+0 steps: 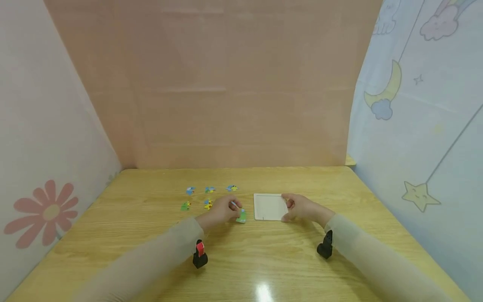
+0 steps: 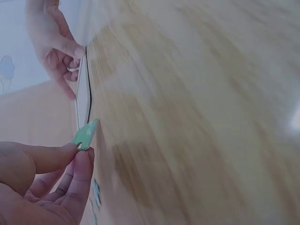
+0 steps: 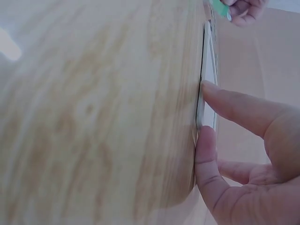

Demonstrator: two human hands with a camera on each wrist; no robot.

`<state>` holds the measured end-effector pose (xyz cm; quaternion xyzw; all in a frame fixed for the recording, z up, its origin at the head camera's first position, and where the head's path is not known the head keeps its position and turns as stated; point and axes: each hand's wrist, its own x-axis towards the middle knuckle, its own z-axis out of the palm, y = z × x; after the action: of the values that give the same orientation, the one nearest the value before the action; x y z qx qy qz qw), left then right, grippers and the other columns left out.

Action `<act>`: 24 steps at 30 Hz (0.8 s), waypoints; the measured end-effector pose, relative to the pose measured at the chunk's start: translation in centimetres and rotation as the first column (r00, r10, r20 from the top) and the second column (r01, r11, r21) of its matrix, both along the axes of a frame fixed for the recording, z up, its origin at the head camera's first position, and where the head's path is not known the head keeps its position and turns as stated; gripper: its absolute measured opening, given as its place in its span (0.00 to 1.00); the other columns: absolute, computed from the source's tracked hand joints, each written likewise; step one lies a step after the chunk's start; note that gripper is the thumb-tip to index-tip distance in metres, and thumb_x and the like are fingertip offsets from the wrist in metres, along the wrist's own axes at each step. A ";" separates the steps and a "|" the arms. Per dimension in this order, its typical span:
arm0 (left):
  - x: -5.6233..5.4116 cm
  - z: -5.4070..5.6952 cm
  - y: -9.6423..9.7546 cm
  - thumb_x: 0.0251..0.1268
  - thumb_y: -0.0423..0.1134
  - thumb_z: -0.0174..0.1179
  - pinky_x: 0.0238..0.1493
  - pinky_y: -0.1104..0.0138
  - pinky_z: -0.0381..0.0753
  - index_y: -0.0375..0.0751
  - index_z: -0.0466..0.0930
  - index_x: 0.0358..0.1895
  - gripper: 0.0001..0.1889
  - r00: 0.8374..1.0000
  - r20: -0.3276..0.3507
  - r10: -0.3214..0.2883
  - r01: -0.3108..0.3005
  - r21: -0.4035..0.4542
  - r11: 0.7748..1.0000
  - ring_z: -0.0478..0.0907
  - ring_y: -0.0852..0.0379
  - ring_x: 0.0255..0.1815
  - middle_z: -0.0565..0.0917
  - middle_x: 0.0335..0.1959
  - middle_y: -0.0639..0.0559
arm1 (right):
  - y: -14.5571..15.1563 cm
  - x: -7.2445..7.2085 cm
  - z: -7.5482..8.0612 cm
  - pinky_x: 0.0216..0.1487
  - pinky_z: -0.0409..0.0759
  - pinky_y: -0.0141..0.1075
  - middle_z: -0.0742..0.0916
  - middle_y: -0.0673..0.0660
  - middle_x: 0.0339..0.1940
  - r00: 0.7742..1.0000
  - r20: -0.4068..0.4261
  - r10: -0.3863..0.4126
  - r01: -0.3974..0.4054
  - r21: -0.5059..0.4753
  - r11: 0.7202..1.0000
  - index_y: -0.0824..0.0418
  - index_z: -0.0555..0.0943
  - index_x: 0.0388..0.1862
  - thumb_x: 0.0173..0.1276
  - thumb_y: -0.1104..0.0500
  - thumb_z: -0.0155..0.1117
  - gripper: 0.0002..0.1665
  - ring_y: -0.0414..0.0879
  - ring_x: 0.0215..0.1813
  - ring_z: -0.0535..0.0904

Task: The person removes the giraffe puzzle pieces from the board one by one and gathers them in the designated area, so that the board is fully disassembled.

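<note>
Between thumb and fingertips, my left hand [image 1: 224, 209] pinches a green jigsaw piece [image 1: 242, 216] just left of a shallow white puzzle tray [image 1: 269, 208]. In the left wrist view, the green piece [image 2: 87, 135] is tilted, one corner pointing toward the tabletop. My right hand [image 1: 300, 207] holds the tray by its right side, thumb at the near corner and fingers at the far one. The right wrist view shows the tray [image 3: 209, 70] low and edge-on, with the right fingertips at its rim. The tray's inside is plain and pale.
Several loose jigsaw pieces lie left of the tray: a blue-and-white one [image 1: 190, 190], a blue-and-yellow one [image 1: 232, 188], a green one [image 1: 185, 206] and a yellow one [image 1: 208, 204] among them. A wooden table [image 1: 241, 260] carries everything, with a plain backdrop [image 1: 234, 105] behind.
</note>
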<state>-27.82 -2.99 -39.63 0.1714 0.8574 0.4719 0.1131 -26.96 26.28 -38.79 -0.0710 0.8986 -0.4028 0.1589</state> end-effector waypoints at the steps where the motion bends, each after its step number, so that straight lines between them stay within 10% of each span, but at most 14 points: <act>1: 0.2 0.1 -0.5 0.59 0.26 0.64 0.28 0.69 0.81 0.35 0.79 0.38 0.06 1.000 0.012 0.012 -0.012 0.002 1.000 0.76 0.58 0.27 0.79 0.29 0.48 | 0.0 0.0 0.0 0.36 0.67 0.37 0.71 0.58 0.40 1.000 -0.001 0.006 -0.006 -0.003 1.000 0.66 0.55 0.76 0.52 0.61 0.77 0.57 0.47 0.37 0.67; 9: 1.9 0.5 -2.1 0.57 0.24 0.65 0.30 0.69 0.84 0.31 0.81 0.30 0.03 0.997 0.055 0.057 -0.054 -0.053 0.997 0.79 0.59 0.25 0.82 0.28 0.47 | 0.2 0.1 0.4 0.34 0.67 0.35 0.70 0.58 0.39 1.000 0.018 0.015 -0.014 -0.025 1.000 0.67 0.54 0.76 0.53 0.62 0.77 0.57 0.46 0.36 0.66; 24: 2.6 0.7 -1.5 0.56 0.27 0.68 0.23 0.73 0.75 0.35 0.82 0.24 0.06 0.996 -0.062 0.064 -0.076 -0.204 0.976 0.77 0.59 0.21 0.79 0.21 0.51 | 1.1 -0.7 0.6 0.31 0.72 0.33 0.70 0.57 0.36 0.999 0.026 0.041 -0.042 0.016 0.999 0.70 0.51 0.76 0.55 0.64 0.75 0.57 0.45 0.32 0.68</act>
<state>-25.18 -4.54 -38.93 0.1413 0.9100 0.3793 0.0901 -27.61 27.35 -38.24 -0.0832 0.8981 -0.3927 0.1795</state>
